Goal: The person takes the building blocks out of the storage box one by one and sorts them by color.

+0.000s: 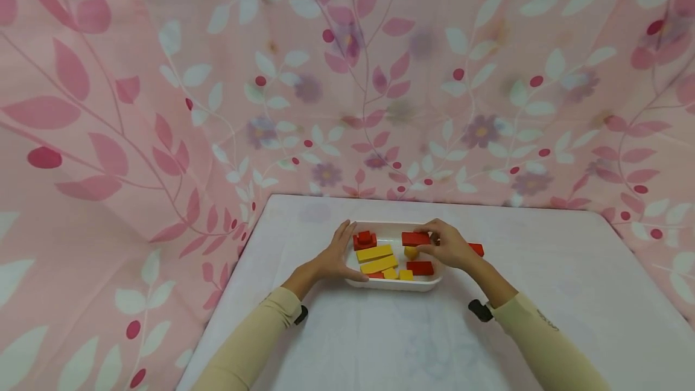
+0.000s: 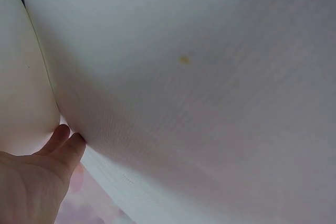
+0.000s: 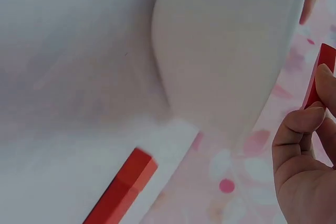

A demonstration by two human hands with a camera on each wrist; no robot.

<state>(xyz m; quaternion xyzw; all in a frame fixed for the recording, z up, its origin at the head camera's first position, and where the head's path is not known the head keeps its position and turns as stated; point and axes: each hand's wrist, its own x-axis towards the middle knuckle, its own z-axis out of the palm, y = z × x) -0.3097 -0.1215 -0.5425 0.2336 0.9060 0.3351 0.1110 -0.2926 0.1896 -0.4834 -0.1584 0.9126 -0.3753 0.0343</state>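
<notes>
A white tray [image 1: 391, 286] holds red and yellow building blocks. My left hand [image 1: 328, 263] rests spread at its left end, thumb along the near rim and fingers by the far corner; in the left wrist view, fingertips [image 2: 77, 140] touch the outer wall. My right hand [image 1: 452, 248] pinches a red block [image 1: 414, 239] between thumb and fingers over the tray's right part. Below that block lies a small yellow block [image 1: 411, 253]. Two long yellow blocks [image 1: 374, 253], a red stacked piece [image 1: 364, 241] and another red block [image 1: 420, 268] lie inside.
Outside the tray, a red block [image 3: 121, 190] lies on the white-covered table [image 1: 374, 343], just beyond my right hand. A pink floral cloth [image 1: 358, 107] hangs behind the table's far edge and along its left side. Small yellow blocks [image 1: 406, 275] sit by the near wall.
</notes>
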